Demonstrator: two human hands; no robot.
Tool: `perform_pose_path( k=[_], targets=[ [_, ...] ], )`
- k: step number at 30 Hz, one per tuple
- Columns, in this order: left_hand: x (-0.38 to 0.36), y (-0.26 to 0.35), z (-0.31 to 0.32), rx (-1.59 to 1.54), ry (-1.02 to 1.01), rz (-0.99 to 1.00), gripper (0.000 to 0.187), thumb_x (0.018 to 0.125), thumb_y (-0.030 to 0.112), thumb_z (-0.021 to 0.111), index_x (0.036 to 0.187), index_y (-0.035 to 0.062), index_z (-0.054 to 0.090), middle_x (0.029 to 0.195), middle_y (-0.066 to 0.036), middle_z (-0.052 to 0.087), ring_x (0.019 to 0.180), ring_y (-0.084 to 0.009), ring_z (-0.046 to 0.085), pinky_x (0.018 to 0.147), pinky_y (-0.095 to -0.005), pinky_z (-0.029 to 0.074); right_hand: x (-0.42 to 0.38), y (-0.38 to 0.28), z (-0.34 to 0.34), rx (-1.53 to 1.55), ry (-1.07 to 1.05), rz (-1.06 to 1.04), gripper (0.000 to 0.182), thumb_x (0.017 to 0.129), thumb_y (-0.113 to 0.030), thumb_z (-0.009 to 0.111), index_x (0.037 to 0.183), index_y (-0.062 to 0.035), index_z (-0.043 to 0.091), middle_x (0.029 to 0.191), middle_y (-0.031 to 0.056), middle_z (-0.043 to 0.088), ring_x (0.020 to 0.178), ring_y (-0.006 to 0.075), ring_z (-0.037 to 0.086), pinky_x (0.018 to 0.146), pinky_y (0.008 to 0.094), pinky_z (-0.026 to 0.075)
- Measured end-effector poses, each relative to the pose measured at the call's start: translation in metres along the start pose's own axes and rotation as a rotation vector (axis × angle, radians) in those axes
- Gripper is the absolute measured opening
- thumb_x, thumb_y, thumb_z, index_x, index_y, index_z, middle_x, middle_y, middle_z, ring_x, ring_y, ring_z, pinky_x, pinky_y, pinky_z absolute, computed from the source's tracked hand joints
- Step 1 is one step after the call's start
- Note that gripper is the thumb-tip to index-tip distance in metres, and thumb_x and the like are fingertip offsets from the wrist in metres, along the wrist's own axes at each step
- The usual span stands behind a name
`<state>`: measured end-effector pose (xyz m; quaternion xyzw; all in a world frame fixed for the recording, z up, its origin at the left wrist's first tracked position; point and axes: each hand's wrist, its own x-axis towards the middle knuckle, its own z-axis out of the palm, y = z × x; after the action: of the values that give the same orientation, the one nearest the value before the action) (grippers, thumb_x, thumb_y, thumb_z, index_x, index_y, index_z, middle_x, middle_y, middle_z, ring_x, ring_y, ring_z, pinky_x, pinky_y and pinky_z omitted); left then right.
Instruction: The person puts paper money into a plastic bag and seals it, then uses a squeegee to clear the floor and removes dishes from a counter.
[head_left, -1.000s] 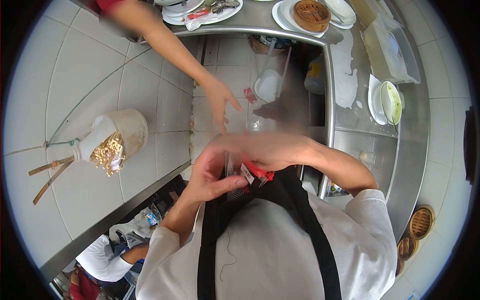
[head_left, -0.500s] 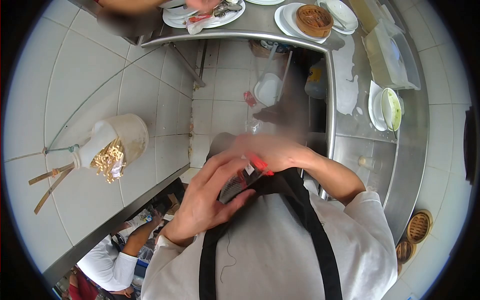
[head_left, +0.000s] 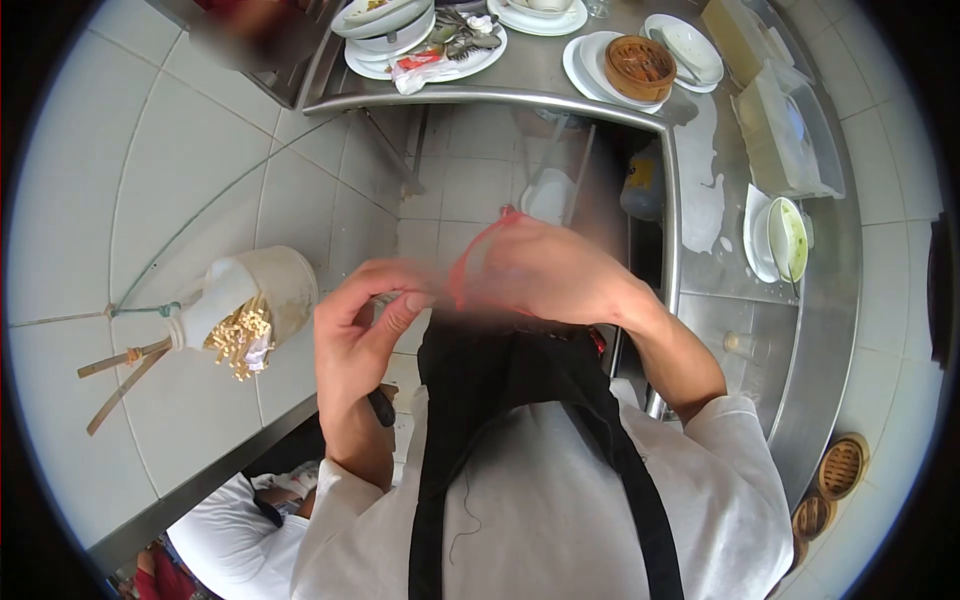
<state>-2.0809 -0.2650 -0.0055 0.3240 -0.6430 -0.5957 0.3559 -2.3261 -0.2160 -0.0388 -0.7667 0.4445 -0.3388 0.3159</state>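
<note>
In front of my black apron [head_left: 510, 365] I hold both hands up close together. My right hand [head_left: 565, 268] is closed on a thin red strip [head_left: 472, 258], which curves along its fingertips; the fingers are partly smeared by motion. To its left, my left hand [head_left: 360, 325] is closed, with the thumb pressed to the curled fingers. What its fingertips hold, if anything, is blurred. A small red and dark thing [head_left: 598, 342] shows at the right side of the apron.
A steel counter [head_left: 480, 97] bears stacked plates [head_left: 385, 45], a bamboo steamer [head_left: 640, 68], clear bins [head_left: 785, 130] and a bowl of green food [head_left: 788, 240]. A cut jug of sticks [head_left: 265, 290] hangs left. Another person's white sleeve [head_left: 235, 525] is below left.
The dark, red-ended item with a white label has left my left hand's grasp. My hands have moved forward and apart, and a red strip now shows at the right one.
</note>
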Motion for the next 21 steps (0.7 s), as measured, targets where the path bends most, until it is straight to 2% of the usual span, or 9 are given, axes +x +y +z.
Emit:
perform_pose_path(
  k=[2, 5, 8, 15, 17, 20, 21],
  targets=[
    [0.007, -0.011, -0.009, -0.112, -0.019, 0.044, 0.014, 0.086, 0.002, 0.069, 0.100, -0.0010, 0.066, 0.104, -0.014, 0.065, 0.091, -0.0186, 0.060, 0.081, -0.0300, 0.047, 0.005, -0.019, -0.014, 0.016, -0.041, 0.153, 0.018, 0.086, -0.014, 0.062, 0.092, 0.0030, 0.062, 0.090, 0.0186, 0.062, 0.088, 0.0391, 0.058, 0.076, 0.0436, 0.048],
    [0.012, -0.021, -0.017, -0.227, -0.025, 0.050, 0.014, 0.087, 0.002, 0.068, 0.100, -0.0003, 0.065, 0.105, -0.014, 0.064, 0.092, -0.0186, 0.060, 0.082, -0.0309, 0.047, 0.011, -0.022, -0.017, -0.031, -0.100, 0.197, 0.017, 0.087, -0.013, 0.061, 0.095, 0.0023, 0.062, 0.090, 0.0183, 0.063, 0.086, 0.0402, 0.059, 0.075, 0.0449, 0.048],
    [0.016, -0.035, -0.026, -0.290, -0.014, 0.059, 0.015, 0.087, 0.002, 0.067, 0.102, 0.0002, 0.064, 0.107, -0.014, 0.064, 0.094, -0.0190, 0.059, 0.083, -0.0318, 0.047, 0.015, -0.033, -0.022, -0.016, -0.051, 0.215, 0.015, 0.087, -0.009, 0.059, 0.097, 0.0012, 0.062, 0.089, 0.0179, 0.064, 0.084, 0.0405, 0.061, 0.073, 0.0458, 0.049],
    [0.029, -0.053, -0.036, -0.555, -0.124, 0.115, 0.017, 0.090, 0.008, 0.065, 0.105, 0.0010, 0.062, 0.112, -0.014, 0.061, 0.096, -0.0209, 0.060, 0.088, -0.0348, 0.048, 0.016, -0.054, -0.024, -0.155, 0.169, 0.086, 0.018, 0.084, -0.001, 0.056, 0.101, -0.0002, 0.063, 0.089, 0.0177, 0.066, 0.081, 0.0395, 0.063, 0.070, 0.0439, 0.052],
    [0.032, -0.059, -0.036, -0.578, -0.044, 0.126, 0.014, 0.092, 0.007, 0.063, 0.104, 0.0014, 0.063, 0.104, -0.011, 0.063, 0.091, -0.0188, 0.060, 0.081, -0.0324, 0.049, 0.014, -0.058, -0.025, -0.125, 0.248, 0.060, 0.021, 0.084, 0.001, 0.055, 0.103, -0.0002, 0.063, 0.089, 0.0175, 0.066, 0.079, 0.0382, 0.065, 0.069, 0.0419, 0.053],
    [0.035, -0.062, -0.036, -0.624, 0.052, 0.094, 0.014, 0.093, 0.007, 0.062, 0.106, 0.0015, 0.062, 0.099, -0.008, 0.064, 0.087, -0.0159, 0.060, 0.075, -0.0303, 0.051, 0.009, -0.061, -0.031, 0.003, 0.483, 0.058, 0.022, 0.086, 0.003, 0.054, 0.105, 0.0010, 0.063, 0.089, 0.0154, 0.068, 0.077, 0.0277, 0.068, 0.070, 0.0353, 0.054],
    [0.036, -0.062, -0.036, -0.641, 0.080, 0.075, 0.015, 0.093, 0.007, 0.061, 0.107, 0.0015, 0.062, 0.098, -0.007, 0.064, 0.087, -0.0150, 0.060, 0.074, -0.0299, 0.051, 0.006, -0.064, -0.033, 0.098, 0.582, 0.110, 0.022, 0.090, 0.002, 0.054, 0.110, 0.0009, 0.062, 0.091, 0.0101, 0.068, 0.080, 0.0158, 0.067, 0.072, 0.0285, 0.053]
  ],
)
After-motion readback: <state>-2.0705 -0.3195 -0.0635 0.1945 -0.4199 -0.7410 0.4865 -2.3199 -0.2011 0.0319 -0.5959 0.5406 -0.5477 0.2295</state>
